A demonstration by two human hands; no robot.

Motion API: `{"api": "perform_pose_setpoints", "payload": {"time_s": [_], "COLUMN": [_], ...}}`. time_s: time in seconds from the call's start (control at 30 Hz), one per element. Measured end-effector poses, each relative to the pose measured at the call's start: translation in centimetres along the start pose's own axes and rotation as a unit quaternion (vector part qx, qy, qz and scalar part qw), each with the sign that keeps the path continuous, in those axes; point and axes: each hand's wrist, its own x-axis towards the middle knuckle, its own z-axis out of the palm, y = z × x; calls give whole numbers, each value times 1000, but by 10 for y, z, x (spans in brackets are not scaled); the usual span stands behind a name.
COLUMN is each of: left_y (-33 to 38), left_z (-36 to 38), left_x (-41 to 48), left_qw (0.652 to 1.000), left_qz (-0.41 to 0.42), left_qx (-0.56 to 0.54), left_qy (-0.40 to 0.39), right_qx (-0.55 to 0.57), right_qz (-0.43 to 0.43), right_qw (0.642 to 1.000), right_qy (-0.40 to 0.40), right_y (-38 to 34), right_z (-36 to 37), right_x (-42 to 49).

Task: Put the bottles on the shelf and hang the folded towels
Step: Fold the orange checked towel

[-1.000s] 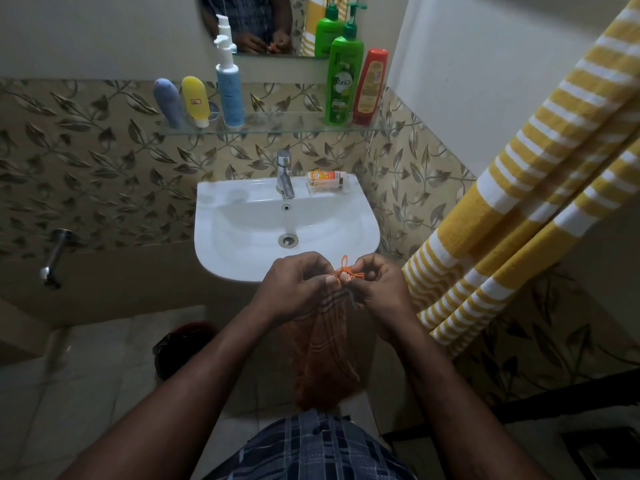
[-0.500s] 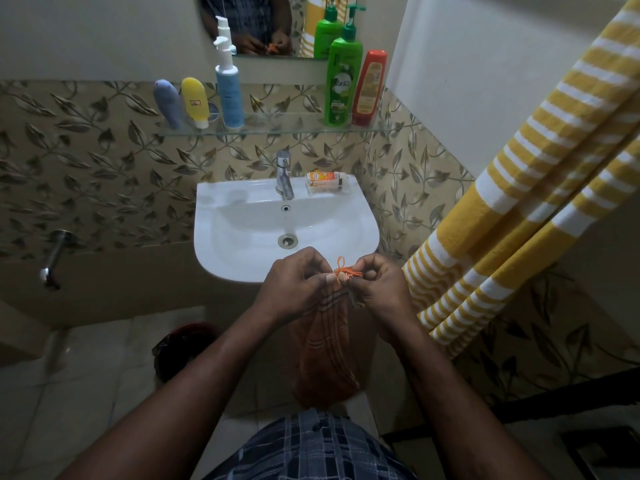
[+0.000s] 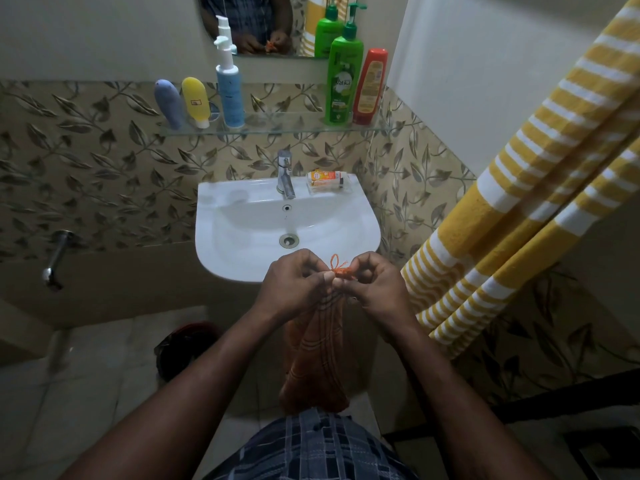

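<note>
Both hands, left (image 3: pixel 294 289) and right (image 3: pixel 372 289), stay pinched on orange checked folded towel's (image 3: pixel 317 351) thread loop (image 3: pixel 341 268) just below white ceramic sink (image 3: pixel 239 237); nothing shifted. Bottles (image 3: pixel 343 88) on glass shelf (image 3: pixel 277 128) above sink.

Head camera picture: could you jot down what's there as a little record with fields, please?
place: bathroom, white ceramic sink below a glass wall shelf
on shelf: grey-blue tube, yellow tube, blue pump bottle, green pump bottle, red bottle
left hand: pinching the orange loop
right hand: pinching the same loop
orange checked towel: folded, hanging from the hands
yellow-and-white striped towel: draped at the right
</note>
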Motion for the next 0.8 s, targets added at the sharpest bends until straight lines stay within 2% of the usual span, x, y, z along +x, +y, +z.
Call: {"api": "perform_pose_setpoints", "payload": {"time_s": [0.23,0.33,0.4,0.5,0.57,0.67,0.8], "left_y": [-5,-19,-31,-46,-56,-71,-85], "left_z": [3,3,4,2,1,1,8], "left_x": [-3,-8,-9,-6,-4,-7,-20], "left_qw": [998,990,980,968,949,897,836], "left_qz": [25,63,83,82,74,51,17], "left_qx": [-8,99,169,226,278,379,474], "left_qy": [-50,-73,-60,-74,-132,-221,-278], "right_qx": [-32,-16,4,20,31,52,46], "right_qz": [-22,-28,-31,-33,-32,-31,-37], "right_qw": [994,991,989,984,981,980,977], "right_qy": [102,130,142,176,188,191,205], "right_y": [10,2,1,-5,-7,-13,-21], "right_z": [1,-7,-16,-29,-36,-44,-51], "right_x": [13,20,27,37,45,55,67]}}
